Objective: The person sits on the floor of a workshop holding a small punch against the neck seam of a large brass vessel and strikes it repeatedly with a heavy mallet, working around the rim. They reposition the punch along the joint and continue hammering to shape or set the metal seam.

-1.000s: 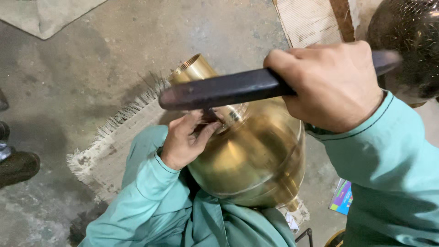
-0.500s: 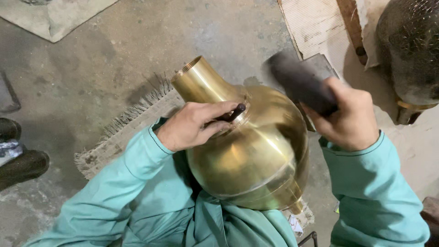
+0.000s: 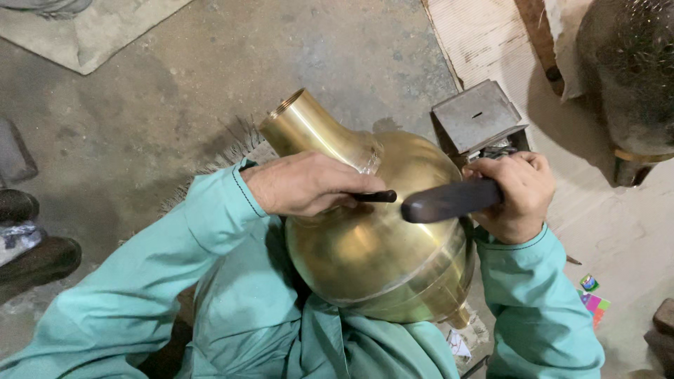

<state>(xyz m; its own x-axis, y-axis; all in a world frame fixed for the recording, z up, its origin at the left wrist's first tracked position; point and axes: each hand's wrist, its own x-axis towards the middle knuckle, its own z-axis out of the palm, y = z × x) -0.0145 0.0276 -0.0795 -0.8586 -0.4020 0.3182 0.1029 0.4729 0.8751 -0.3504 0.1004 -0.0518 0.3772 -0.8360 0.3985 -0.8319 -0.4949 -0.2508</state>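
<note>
A large brass pot (image 3: 379, 253) with a narrow neck (image 3: 309, 130) lies tilted in my lap, neck pointing up and left. My left hand (image 3: 302, 184) rests on the pot's shoulder and grips a thin dark punch (image 3: 375, 196) lying flat against the brass. My right hand (image 3: 512, 195) holds a dark wooden mallet (image 3: 446, 201) by one end. The mallet's rounded end sits just right of the punch's tip, almost touching it. Both my sleeves are teal.
A grey metal block (image 3: 477, 116) stands on the floor behind the pot. A dark dimpled metal vessel (image 3: 632, 77) sits at the top right, next to a strip of cardboard (image 3: 477, 42). Dark shoes (image 3: 28, 245) lie at the left. A frayed mat (image 3: 232, 151) lies under the pot.
My right hand swung the mallet down from high above the pot to the punch's end. My left hand shifted on the pot's shoulder, keeping the punch in place.
</note>
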